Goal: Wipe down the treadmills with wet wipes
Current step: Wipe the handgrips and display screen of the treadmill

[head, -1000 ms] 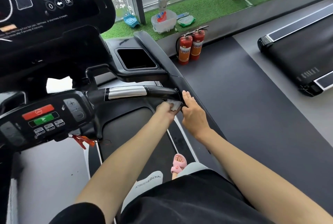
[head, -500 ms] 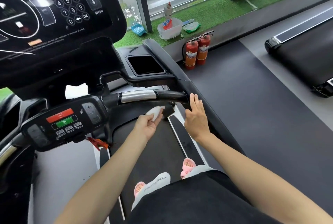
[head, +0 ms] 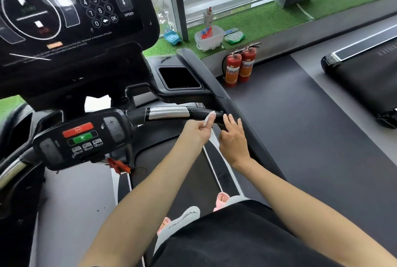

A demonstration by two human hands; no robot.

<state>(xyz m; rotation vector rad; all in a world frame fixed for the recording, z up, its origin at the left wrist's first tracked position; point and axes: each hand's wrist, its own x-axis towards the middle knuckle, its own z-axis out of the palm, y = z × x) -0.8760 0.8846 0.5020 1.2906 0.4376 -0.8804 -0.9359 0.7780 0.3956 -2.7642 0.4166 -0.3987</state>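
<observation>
I stand on a black treadmill whose front handlebar [head: 171,114] has a silver grip sensor. My left hand [head: 198,130] pinches a small white wet wipe [head: 209,118] and holds it against the black right end of that bar. My right hand [head: 233,139] hovers just to the right, fingers straight and spread, its fingertips near the bar's joint with the right side rail [head: 232,103]. The control pod [head: 83,137] with red and green buttons sits left of the bar.
The big console screen [head: 71,13] fills the upper left. A cup-holder tray [head: 178,77] lies behind the bar. Two red fire extinguishers [head: 239,67] stand on the floor, with a white tub [head: 209,38] on the green turf behind. Another treadmill [head: 365,73] is at right.
My left hand drew back from the bar's right end, then rose again and put the wipe on the bar. My right hand lifted off the side rail. The view tilted up.
</observation>
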